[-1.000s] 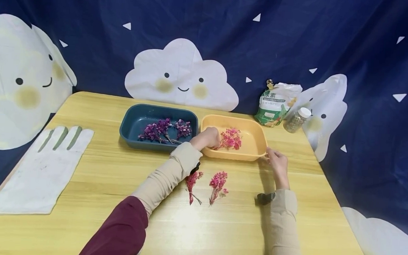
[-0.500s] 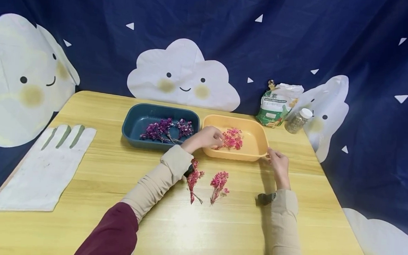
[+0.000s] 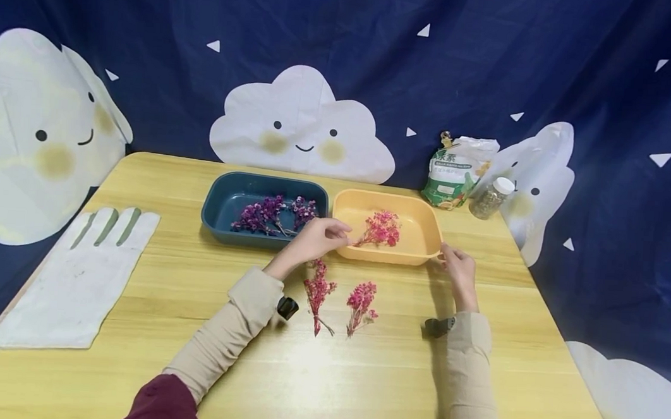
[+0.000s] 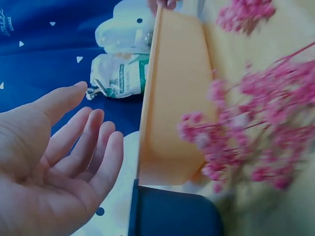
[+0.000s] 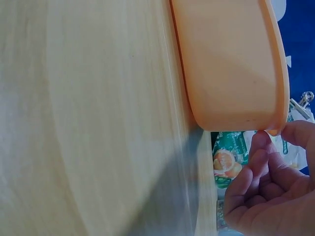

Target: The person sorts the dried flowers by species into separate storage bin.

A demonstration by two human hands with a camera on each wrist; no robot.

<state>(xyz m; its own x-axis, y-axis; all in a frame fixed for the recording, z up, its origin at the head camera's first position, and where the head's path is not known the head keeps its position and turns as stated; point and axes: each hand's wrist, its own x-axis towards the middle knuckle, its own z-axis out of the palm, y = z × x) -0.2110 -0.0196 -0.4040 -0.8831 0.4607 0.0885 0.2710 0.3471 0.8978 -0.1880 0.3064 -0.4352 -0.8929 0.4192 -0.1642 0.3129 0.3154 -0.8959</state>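
Note:
In the head view, my left hand (image 3: 319, 239) hovers over the near left corner of the yellow-orange plastic basin (image 3: 418, 233). Its fingers are loosely bent with nothing between them, as the left wrist view confirms. Inside that basin lies a bunch of pink dried flowers (image 3: 382, 228). My right hand (image 5: 270, 182) pinches the basin's right end at the rim between thumb and fingers. Two more pink bunches lie on the table in front: a left bunch (image 3: 318, 291) and a right bunch (image 3: 360, 301). The left bunch looms close in the left wrist view.
Left of the yellow basin stands a dark blue basin (image 3: 216, 206) holding purple dried flowers (image 3: 260, 214). A white glove (image 3: 69, 290) lies at the table's left side. At the back right stand a clipped bag (image 3: 451, 171) and a white-capped jar (image 3: 490, 200).
My left hand has come up out of the yellow basin and drawn back to the left, leaving the pink bunch inside. The right hand keeps its hold on the rim.

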